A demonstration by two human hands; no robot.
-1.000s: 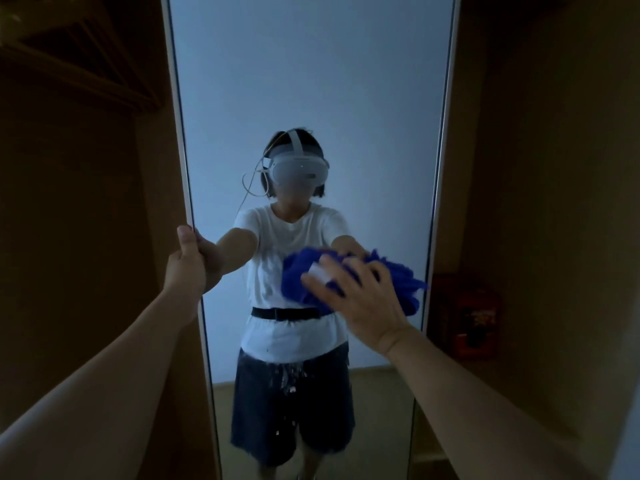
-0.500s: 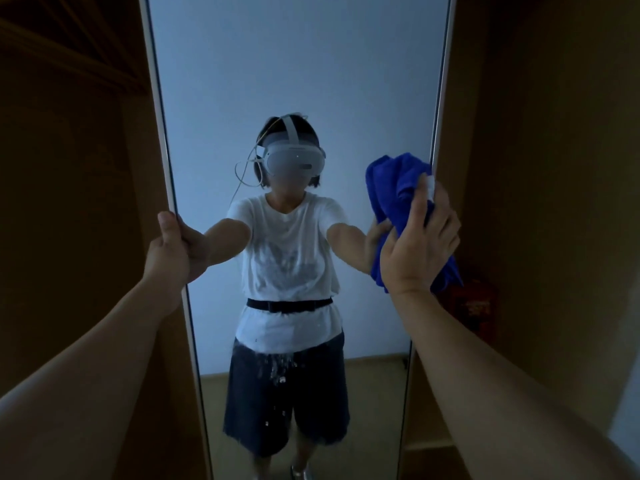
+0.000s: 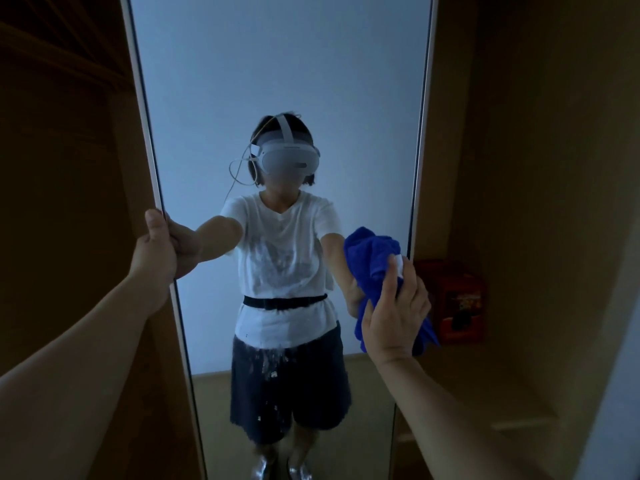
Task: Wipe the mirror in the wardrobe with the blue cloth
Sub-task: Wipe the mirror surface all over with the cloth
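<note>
A tall mirror (image 3: 277, 71) with a thin white frame fills the middle of the head view, inside a dim wooden wardrobe. My left hand (image 3: 156, 252) grips the mirror's left edge at mid height, thumb up along the frame. My right hand (image 3: 396, 313) presses a bunched blue cloth (image 3: 372, 258) against the glass near the right edge, fingers spread over it. The mirror shows a person in a white shirt and dark shorts, with white specks on the glass near the waist.
A red box (image 3: 457, 299) stands on a wardrobe shelf just right of the mirror. Wooden wardrobe walls (image 3: 540, 168) close in on both sides, and a dark shelf (image 3: 52, 46) runs at the upper left.
My right hand swept the cloth from the mirror's middle up to the right edge, then down along that edge. My left hand kept its grip on the left frame.
</note>
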